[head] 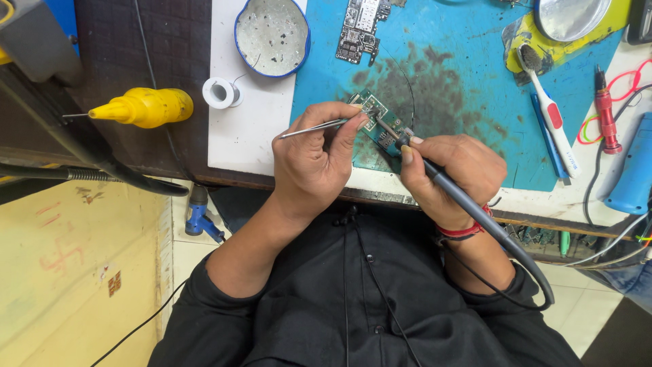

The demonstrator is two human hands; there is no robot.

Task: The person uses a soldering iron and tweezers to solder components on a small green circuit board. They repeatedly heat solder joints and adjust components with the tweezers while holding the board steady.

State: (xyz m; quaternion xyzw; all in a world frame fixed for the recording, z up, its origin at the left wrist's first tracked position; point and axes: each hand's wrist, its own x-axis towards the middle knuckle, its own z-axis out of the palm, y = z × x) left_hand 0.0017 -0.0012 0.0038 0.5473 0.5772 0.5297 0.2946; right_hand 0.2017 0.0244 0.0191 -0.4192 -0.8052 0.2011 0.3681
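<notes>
The left hand (316, 160) pinches a pair of metal tweezers (314, 127), fingers closed on them, tips down on a small green circuit board (380, 126). The right hand (451, 173) is clamped around a grey soldering iron (435, 170) — its tip meets the same board. The board lies on a stained blue mat (462, 75) at the near edge of the bench (244, 129). A solder spool (221, 92) and a yellow nozzle bottle (146, 107) sit well to the left.
</notes>
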